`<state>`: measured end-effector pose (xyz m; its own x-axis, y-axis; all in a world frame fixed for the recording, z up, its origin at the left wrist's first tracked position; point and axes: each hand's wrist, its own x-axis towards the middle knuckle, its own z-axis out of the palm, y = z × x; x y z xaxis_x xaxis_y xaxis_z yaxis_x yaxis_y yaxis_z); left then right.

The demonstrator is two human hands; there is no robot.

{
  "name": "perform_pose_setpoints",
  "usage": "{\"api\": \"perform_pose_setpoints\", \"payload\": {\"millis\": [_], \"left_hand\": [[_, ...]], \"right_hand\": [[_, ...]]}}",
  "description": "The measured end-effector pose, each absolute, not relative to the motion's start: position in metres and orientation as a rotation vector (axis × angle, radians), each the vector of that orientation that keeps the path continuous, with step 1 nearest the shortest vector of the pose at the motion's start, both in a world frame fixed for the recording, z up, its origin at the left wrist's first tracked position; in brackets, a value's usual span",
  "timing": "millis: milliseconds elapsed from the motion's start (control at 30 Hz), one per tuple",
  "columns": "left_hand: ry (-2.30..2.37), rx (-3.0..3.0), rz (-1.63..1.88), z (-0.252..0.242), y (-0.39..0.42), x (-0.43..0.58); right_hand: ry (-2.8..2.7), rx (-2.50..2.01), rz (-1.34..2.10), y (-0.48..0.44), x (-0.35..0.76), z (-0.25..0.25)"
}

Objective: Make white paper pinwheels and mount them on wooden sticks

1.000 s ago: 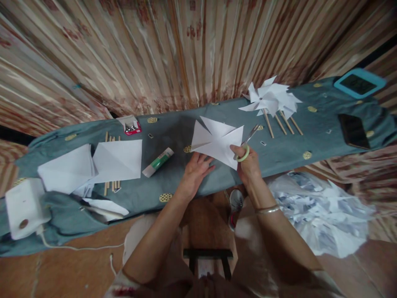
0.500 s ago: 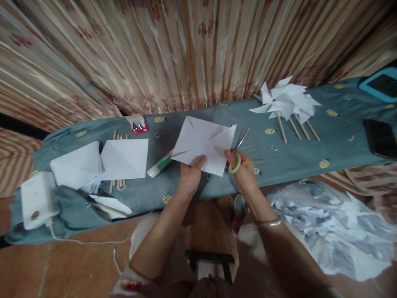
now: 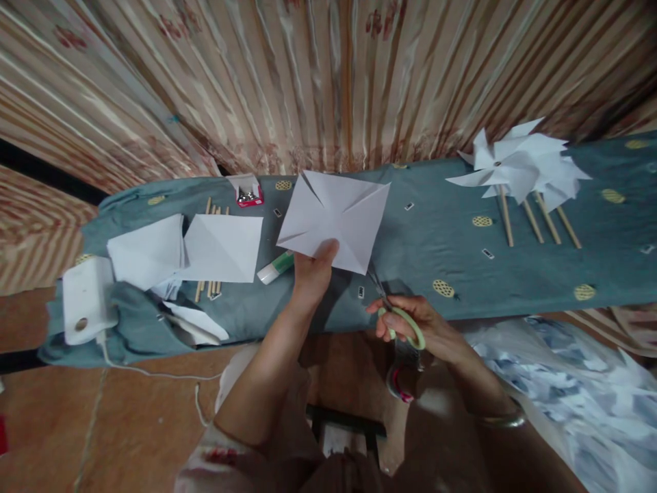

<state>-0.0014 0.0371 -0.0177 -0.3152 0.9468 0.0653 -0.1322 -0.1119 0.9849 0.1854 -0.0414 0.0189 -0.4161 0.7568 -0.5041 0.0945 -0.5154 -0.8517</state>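
Observation:
My left hand [image 3: 312,272] pinches the lower edge of a white paper square [image 3: 333,218] with diagonal creases and cuts, holding it up over the grey-blue cloth table [image 3: 452,253]. My right hand [image 3: 410,327] grips green-handled scissors [image 3: 397,318] at the table's near edge. Their blades point up toward the paper's lower right corner. A glue stick [image 3: 275,268] lies just left of my left hand.
Finished paper pinwheels on wooden sticks [image 3: 521,168] lie at the right. Folded white sheets [image 3: 185,250], loose sticks [image 3: 209,287], a small red box of pins [image 3: 249,194] and a white device with a cable [image 3: 85,300] are at the left. A bag of paper scraps [image 3: 575,390] sits below right.
My left hand has lifted the paper higher and away. My right hand has drawn the scissors down and back to the table's near edge. The view has shifted leftward.

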Motion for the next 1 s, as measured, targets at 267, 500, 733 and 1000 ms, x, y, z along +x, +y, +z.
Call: {"api": "perform_pose_setpoints", "payload": {"millis": [267,500,733,1000], "left_hand": [[1.269,1.031,1.611,-0.021,0.039,0.0],[1.292,1.073,1.599,-0.021,0.04,0.001],[1.367,1.112,1.515,-0.022,0.035,0.005],[1.335,1.119,1.494,-0.019,0.03,0.01]], "right_hand": [[-1.152,-1.391,2.032,-0.044,0.192,0.017],[-1.258,-1.373,2.003,-0.043,0.194,0.021],[-1.187,-1.387,2.016,-0.043,0.192,0.016],[-1.156,-1.394,2.005,-0.042,0.191,0.019]]}}
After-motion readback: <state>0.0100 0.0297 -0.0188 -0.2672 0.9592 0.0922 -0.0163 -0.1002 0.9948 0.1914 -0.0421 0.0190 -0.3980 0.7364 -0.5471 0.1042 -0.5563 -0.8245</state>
